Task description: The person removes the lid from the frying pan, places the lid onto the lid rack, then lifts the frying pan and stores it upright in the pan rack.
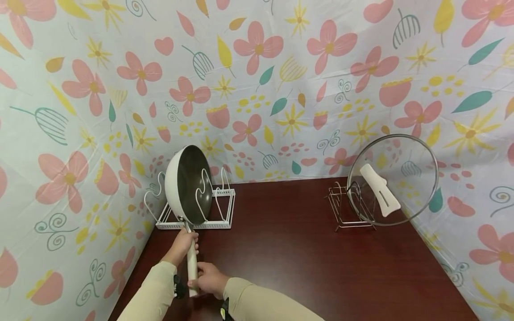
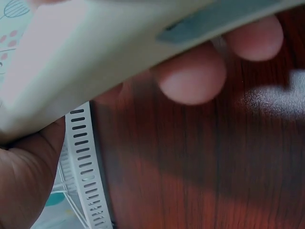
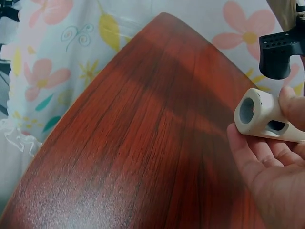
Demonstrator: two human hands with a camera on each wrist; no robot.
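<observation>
A deep frying pan (image 1: 194, 183), white outside and dark inside, stands on its edge in a white wire rack (image 1: 218, 225) at the left. Its long cream handle (image 1: 192, 267) points toward the person. My left hand (image 1: 184, 245) grips the handle close to the pan; in the left wrist view, fingertips (image 2: 193, 78) show past the handle's edge. Lower down, my right hand (image 1: 211, 280) holds the same handle near its end. The right wrist view shows the handle's hollow end (image 3: 257, 112) between thumb and fingers.
At the right, a glass lid (image 1: 417, 187) with a white handle (image 1: 380, 189) leans upright in a small metal wire rack (image 1: 337, 209). Both racks stand on a dark red wooden table (image 1: 281, 240). Flower-patterned cloth (image 1: 257, 89) hangs behind and along the sides.
</observation>
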